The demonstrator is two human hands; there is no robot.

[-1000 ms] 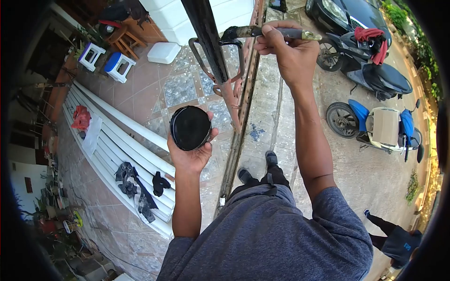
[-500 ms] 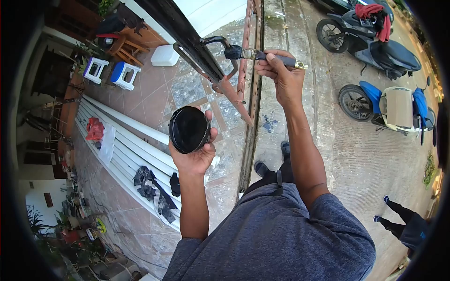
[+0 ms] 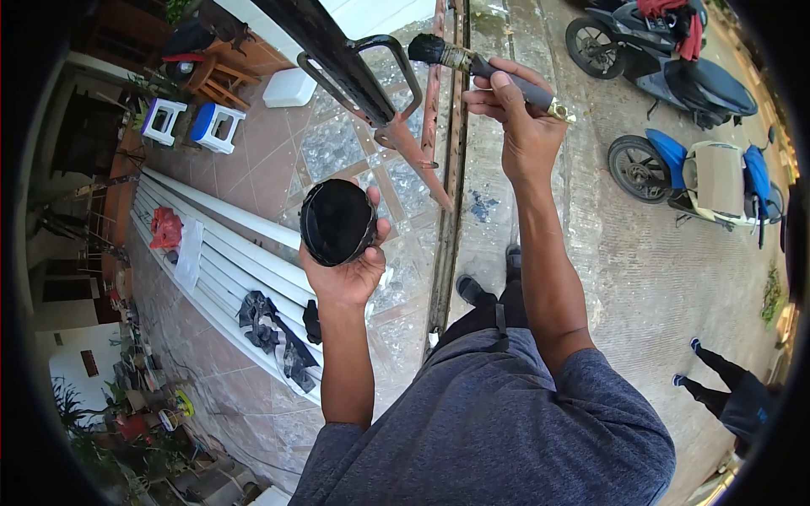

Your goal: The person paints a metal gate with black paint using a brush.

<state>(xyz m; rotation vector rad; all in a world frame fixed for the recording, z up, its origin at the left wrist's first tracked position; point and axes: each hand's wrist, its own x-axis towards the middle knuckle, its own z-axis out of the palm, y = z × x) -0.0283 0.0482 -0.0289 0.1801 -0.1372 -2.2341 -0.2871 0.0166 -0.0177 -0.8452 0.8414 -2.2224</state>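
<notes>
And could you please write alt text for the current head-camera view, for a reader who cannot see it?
A person's right hand holds a black-tipped paintbrush beside a metal frame, partly black, partly reddish; the left hand holds a round container of black liquid. White pipes lie on the tiled floor at left; two motorbikes stand at right.

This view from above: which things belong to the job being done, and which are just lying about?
Apparently in use:
black-bristled paintbrush, in the right hand
round container of black liquid, in the left hand
metal post, part black, part reddish

Probably just lying about:
long white pipes
crumpled red plastic bag
blue-and-white plastic stool
blue-fronted motorbike
</notes>
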